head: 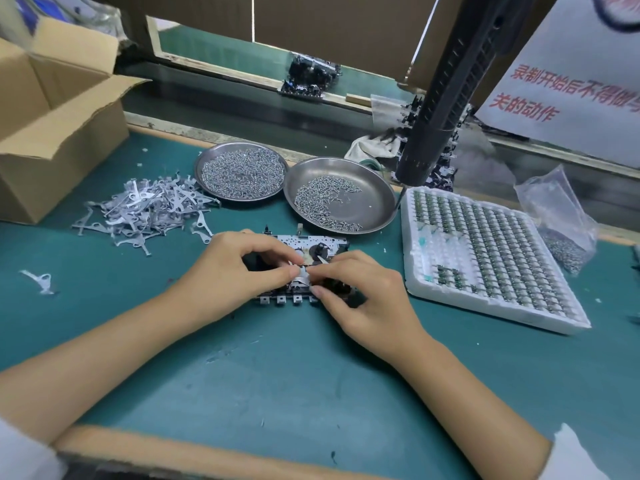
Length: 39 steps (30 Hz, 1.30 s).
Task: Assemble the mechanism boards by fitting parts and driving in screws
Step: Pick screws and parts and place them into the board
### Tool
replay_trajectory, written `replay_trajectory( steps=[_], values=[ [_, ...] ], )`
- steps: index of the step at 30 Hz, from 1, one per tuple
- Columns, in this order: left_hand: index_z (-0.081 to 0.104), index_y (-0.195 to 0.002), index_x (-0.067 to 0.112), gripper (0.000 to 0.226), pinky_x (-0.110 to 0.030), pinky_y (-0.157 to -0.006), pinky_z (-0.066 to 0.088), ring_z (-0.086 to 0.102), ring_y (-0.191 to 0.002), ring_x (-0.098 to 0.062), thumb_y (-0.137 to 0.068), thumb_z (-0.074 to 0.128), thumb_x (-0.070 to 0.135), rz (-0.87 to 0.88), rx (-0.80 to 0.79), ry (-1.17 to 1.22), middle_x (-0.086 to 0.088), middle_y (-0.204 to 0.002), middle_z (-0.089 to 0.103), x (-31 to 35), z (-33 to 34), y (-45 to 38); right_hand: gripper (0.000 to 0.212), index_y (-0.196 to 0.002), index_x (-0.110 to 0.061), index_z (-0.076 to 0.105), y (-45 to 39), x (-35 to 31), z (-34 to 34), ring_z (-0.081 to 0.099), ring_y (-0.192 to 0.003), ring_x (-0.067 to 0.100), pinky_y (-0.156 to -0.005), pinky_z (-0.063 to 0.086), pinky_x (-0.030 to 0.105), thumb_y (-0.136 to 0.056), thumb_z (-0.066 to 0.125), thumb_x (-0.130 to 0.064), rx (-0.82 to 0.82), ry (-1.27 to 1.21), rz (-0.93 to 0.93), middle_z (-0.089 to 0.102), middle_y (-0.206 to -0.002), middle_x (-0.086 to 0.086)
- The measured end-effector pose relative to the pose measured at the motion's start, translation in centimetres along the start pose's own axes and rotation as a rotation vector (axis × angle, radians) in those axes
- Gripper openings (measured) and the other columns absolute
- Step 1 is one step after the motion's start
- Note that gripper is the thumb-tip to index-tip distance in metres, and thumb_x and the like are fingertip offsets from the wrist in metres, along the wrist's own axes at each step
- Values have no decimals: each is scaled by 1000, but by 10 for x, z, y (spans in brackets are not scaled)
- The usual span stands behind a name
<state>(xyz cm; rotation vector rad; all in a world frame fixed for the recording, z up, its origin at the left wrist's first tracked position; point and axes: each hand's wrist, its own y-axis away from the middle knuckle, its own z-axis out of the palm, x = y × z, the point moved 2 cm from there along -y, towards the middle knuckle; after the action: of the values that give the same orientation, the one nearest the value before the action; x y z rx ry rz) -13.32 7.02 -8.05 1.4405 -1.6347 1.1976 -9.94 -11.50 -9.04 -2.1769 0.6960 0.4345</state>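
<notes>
— What fills the bench?

— A green mat, with a cardboard box at its far left. To the right lies a white foam tray of small parts, and a black electric screwdriver hangs above it.

— And the middle?

— Two steel dishes of screws, beside a loose heap of metal levers.

— Where is the work?

— The mechanism board lies flat on the mat, just in front of the dishes. The left hand and right hand both rest on it, fingertips pinched together on one small metal lever.
</notes>
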Motion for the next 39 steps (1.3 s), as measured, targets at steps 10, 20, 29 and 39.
replay_trajectory(
  steps=[10, 20, 29, 39],
  values=[
    [74, -83, 34, 25, -19, -72, 50, 63, -75, -11, -75, 77, 10, 25, -11, -38, 8, -73, 69, 2, 2, 0, 17, -97, -8, 74, 1, -3, 0, 60, -79, 23, -70, 53, 40, -80, 71, -6, -9, 88, -87, 70, -78, 3],
    [74, -89, 30, 26, -29, -77, 49, 61, -77, -10, -73, 78, 10, 76, 18, -91, 11, -72, 70, 6, 2, 3, 21, -100, -7, 72, 1, -8, 4, 54, -75, 24, -69, 46, 33, -83, 64, 2, -23, 107, -74, 66, -77, 3],
    [72, -90, 32, 28, -16, -71, 50, 59, -63, 1, -73, 78, 11, 13, -33, -21, 9, -70, 72, 5, 0, -1, 18, -96, -4, 72, 3, -9, 5, 57, -73, 27, -67, 48, 33, -83, 65, 4, 6, 186, -111, 67, -78, 3],
    [73, -90, 30, 24, -13, -70, 48, 60, -66, -1, -73, 79, 16, 11, -48, -1, 7, -73, 72, 2, 0, -2, 17, -92, -23, 70, 0, 4, -4, 67, -87, 11, -79, 53, 30, -92, 61, -9, 185, -274, 359, 72, -86, -7]
  ],
)
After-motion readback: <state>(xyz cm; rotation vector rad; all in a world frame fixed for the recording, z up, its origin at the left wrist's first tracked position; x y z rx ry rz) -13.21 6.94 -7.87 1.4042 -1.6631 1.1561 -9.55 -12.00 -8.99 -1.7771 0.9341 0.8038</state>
